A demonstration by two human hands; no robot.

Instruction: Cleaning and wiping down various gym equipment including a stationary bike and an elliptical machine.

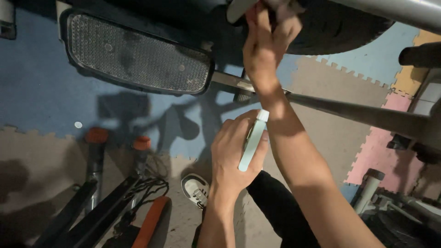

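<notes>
Overhead, the right hand (268, 43) reaches up to the dark housing (340, 25) of an exercise machine, its grip bunched around a cloth (287, 7) pressed against the curved shell; only a scrap of the cloth shows past the fingers. Lower, the left hand (232, 154) holds a pale green spray bottle (251, 144), fingers wrapped tight about it, the white cap tilted up and just beside the right forearm. A textured pedal (135, 55) juts out to the left of the hands, and a grey bar (363, 115) runs behind the right arm. Below lie foam floor mats (41, 92) in blue, grey, pink and yellow. A white shoe (196, 189) stands on the mats under the left wrist.
</notes>
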